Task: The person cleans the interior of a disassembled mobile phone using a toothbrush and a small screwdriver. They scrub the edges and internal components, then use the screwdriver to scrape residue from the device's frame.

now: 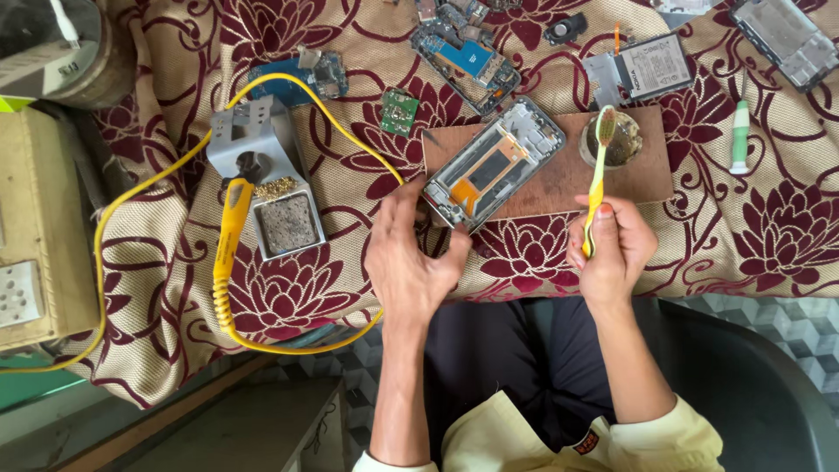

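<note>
An opened phone frame (495, 163) lies tilted on a brown wooden board (559, 183). My left hand (409, 253) grips the frame's near corner between thumb and fingers. My right hand (612, 245) holds a yellow-green toothbrush (597, 175) upright, its bristle head reaching over a small round tin (616, 140) on the board's right part.
A yellow soldering iron (231, 227) rests on its grey metal stand (266, 175), its yellow cable looping over the flowered cloth. Circuit boards (463, 52), a battery (651, 68), another phone body (786, 39) and a white-green tool (740, 135) lie at the back and right.
</note>
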